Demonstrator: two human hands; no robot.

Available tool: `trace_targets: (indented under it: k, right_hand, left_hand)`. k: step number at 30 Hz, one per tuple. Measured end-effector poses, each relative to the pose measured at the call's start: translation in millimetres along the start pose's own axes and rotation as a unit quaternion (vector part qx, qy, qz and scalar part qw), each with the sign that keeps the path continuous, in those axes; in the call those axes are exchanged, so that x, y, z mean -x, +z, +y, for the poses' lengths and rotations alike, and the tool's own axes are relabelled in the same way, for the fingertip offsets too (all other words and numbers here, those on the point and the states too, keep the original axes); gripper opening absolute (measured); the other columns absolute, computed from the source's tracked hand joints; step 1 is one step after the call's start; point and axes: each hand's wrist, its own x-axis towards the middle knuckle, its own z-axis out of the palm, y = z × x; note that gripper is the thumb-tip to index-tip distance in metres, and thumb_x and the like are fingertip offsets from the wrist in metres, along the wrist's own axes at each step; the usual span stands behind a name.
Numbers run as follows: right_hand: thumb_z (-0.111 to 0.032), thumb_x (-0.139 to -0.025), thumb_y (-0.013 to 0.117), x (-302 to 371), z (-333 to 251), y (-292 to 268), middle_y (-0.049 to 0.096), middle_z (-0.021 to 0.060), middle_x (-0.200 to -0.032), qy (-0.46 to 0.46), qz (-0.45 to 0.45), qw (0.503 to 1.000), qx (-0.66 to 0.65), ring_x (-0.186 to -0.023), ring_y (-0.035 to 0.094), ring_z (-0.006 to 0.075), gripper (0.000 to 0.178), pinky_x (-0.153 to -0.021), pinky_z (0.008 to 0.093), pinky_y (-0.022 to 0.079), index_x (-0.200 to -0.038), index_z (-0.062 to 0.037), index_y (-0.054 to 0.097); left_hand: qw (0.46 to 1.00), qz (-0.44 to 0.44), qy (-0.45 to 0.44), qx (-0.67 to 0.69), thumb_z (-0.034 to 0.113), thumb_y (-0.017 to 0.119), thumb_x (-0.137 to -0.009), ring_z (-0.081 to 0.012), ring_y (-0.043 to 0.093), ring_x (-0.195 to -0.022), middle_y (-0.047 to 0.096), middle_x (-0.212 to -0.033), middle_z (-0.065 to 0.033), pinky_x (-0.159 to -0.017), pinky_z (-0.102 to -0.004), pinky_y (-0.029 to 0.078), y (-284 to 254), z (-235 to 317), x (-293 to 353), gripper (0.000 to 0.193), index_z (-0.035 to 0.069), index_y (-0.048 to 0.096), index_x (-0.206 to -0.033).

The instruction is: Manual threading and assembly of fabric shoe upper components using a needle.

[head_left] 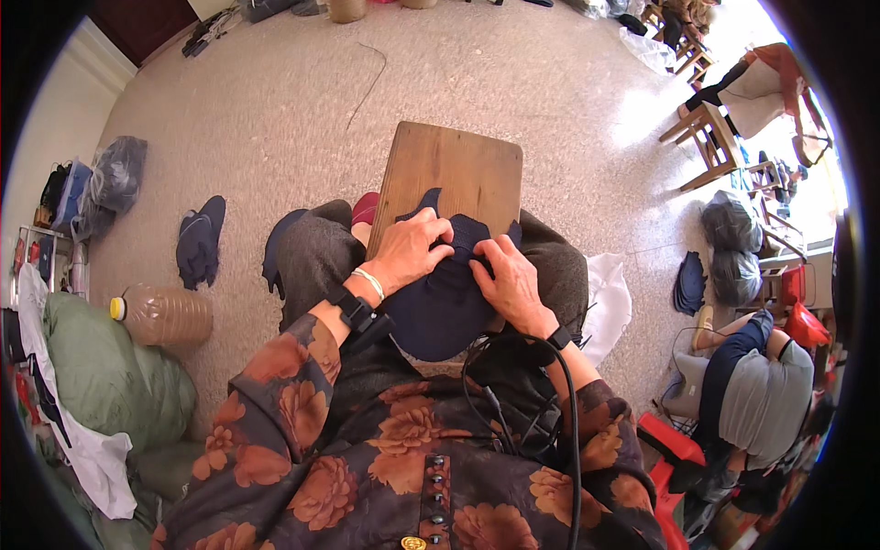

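A dark navy cloth piece [438, 321] with a broad rounded near edge lies over my lap and the near end of a wooden board [454, 165]. Its far part is bunched and folded, with a narrow pointed tip showing on the wood. My left hand [411, 247] is closed at the left of the fold, fingers curled and pinching the cloth. From the right, my right hand [509, 282] pinches the same piece between thumb and fingers. A small gap of cloth shows between the two hands. Exactly what shape the cloth is made into I cannot tell.
More navy cloth pieces [200, 243] lie on the floor at left, and another stack [689, 282] at right. A plastic jug [165, 314] with a yellow cap rests at left. White cloth [605, 307] is beside my right knee. A black cable [570, 403] crosses my right arm. People sit at right.
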Motion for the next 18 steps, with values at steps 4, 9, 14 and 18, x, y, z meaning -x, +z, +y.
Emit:
trace_targets:
  k: [4, 9, 14, 18]
  right_hand:
    - [-0.015, -0.091, 0.067, -2, 2, -3, 0.06, 0.012, -0.094, 0.013, -0.045, 0.999, -0.003, -0.089, 0.065, 0.0338, 0.015, -0.074, 0.0426, 0.052, -0.104, -0.0101, 0.062]
    - [-0.013, -0.091, 0.065, -2, 3, -3, 0.06, 0.0121, -0.094, 0.01, -0.027, 0.999, -0.013, -0.09, 0.064, 0.0344, 0.01, -0.075, 0.0433, 0.052, -0.1, -0.0091, 0.063]
    - [-0.009, -0.09, 0.064, -9, 3, -7, 0.06, 0.0147, -0.093, 0.008, -0.065, 0.998, -0.024, -0.087, 0.064, 0.0375, 0.009, -0.074, 0.0449, 0.052, -0.099, -0.0074, 0.063]
    - [-0.009, -0.088, 0.065, -27, -21, 2, 0.06, 0.0158, -0.092, -0.056, -0.03, 0.998, -0.003, -0.086, 0.064, 0.0387, 0.01, -0.074, 0.0459, 0.052, -0.097, -0.0056, 0.062]
  left_hand:
    - [0.998, -0.048, -0.017, 0.031, 0.013, 0.073, -0.085, -0.0299, 0.065, -0.08, 0.06, -0.084, -0.0112, -0.073, -0.0402, 0.051, -8, -9, -6, 0.012, 0.004, 0.066, -0.089]
    - [0.999, 0.0, -0.037, 0.018, 0.011, 0.069, -0.087, -0.0321, 0.064, -0.08, 0.06, -0.084, -0.0134, -0.073, -0.0409, 0.051, 0, -9, 0, 0.01, 0.001, 0.065, -0.09]
    - [0.997, 0.047, 0.034, 0.056, 0.004, 0.063, -0.089, -0.0331, 0.065, -0.088, 0.062, -0.093, -0.014, -0.078, -0.0405, 0.052, 3, -22, 7, 0.008, 0.001, 0.066, -0.096]
    - [0.995, 0.058, 0.035, 0.074, 0.002, 0.062, -0.09, -0.0333, 0.065, -0.093, 0.062, -0.098, -0.0147, -0.082, -0.0397, 0.052, 3, -24, 11, 0.012, 0.001, 0.065, -0.101]
